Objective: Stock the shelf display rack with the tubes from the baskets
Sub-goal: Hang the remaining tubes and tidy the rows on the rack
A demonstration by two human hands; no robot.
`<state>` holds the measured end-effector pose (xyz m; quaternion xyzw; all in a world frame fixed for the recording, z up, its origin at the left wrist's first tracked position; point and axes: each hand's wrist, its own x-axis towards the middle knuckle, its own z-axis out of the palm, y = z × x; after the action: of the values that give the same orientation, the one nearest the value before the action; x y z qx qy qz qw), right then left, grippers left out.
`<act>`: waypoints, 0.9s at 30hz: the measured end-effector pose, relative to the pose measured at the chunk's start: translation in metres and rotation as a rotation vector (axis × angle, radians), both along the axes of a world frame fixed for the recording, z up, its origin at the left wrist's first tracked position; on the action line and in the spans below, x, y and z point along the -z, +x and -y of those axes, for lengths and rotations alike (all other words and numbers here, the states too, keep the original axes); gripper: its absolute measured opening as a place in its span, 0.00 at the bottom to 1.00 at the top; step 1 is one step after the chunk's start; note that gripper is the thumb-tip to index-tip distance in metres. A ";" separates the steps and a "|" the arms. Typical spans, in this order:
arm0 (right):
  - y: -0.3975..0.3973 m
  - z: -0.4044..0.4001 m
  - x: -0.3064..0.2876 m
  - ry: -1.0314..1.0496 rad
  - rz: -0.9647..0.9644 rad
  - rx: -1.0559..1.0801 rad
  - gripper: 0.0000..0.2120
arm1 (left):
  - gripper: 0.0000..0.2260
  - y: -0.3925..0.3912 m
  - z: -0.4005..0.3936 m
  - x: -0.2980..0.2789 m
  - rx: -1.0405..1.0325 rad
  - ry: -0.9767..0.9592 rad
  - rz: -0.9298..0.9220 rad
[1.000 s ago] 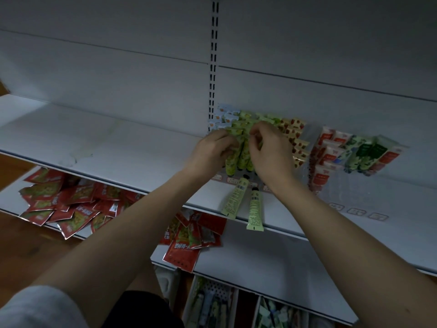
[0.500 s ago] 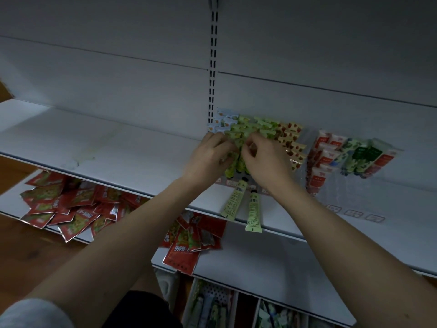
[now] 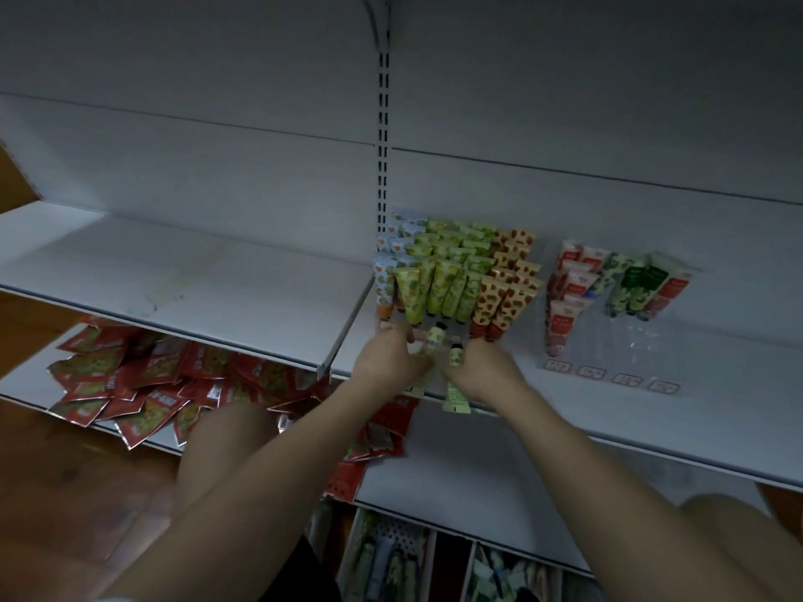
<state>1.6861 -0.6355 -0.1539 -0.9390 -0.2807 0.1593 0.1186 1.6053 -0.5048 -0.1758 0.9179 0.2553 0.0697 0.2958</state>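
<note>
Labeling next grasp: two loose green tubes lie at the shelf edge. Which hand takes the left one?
Left. The left hand already lies on the left loose tube; the right hand covers the right loose tube. Neither grip is clear.

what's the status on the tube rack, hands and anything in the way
Left hand and right hand each closing on a loose green tube at the shelf edge. Display rack nearly full of tubes. Nothing in the way.

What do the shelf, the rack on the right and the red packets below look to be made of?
Shelf: likely painted sheet metal, matte white, with a thin folded front edge. Rack: clear glossy plastic, since the shelf shows through it. Red packets: probably plastic or foil film, shiny and creased.
</note>
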 end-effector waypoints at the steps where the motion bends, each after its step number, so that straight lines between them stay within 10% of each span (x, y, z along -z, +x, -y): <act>1: -0.003 0.003 0.007 0.027 0.008 0.022 0.15 | 0.22 0.002 0.004 0.005 -0.001 0.002 -0.008; 12: 0.011 0.060 0.006 -0.029 0.103 0.125 0.13 | 0.14 0.011 0.019 0.011 0.214 0.258 -0.012; 20: -0.001 0.079 0.017 0.345 0.314 0.094 0.08 | 0.18 0.008 0.040 0.015 0.154 0.306 0.088; 27: -0.053 0.073 0.022 0.460 0.084 -0.030 0.10 | 0.05 -0.043 0.062 0.026 0.049 0.149 0.219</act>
<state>1.6330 -0.7083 -0.1757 -0.8888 -0.3284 0.0538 0.3153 1.5625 -0.5672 -0.2018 0.9301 0.1931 0.1811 0.2547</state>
